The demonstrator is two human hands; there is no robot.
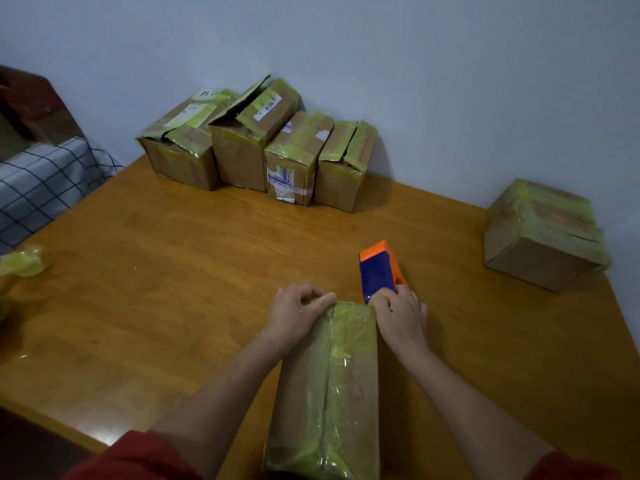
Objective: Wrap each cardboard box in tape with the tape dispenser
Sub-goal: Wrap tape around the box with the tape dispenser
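Note:
A long cardboard box (329, 386) wrapped in yellow-green tape lies lengthwise in front of me on the wooden table (173, 265). My left hand (298, 313) presses on the box's far left corner, fingers curled over the edge. My right hand (401, 317) grips the orange and blue tape dispenser (379, 268) at the box's far right corner. The dispenser's lower end is hidden behind my hand and the box.
Several taped boxes (256, 147) stand in a row against the back wall. Another taped box (543, 233) sits at the table's right edge. A crumpled wad of tape (22, 261) lies at the left edge. A bed with checked bedding (45, 181) is beyond the left side.

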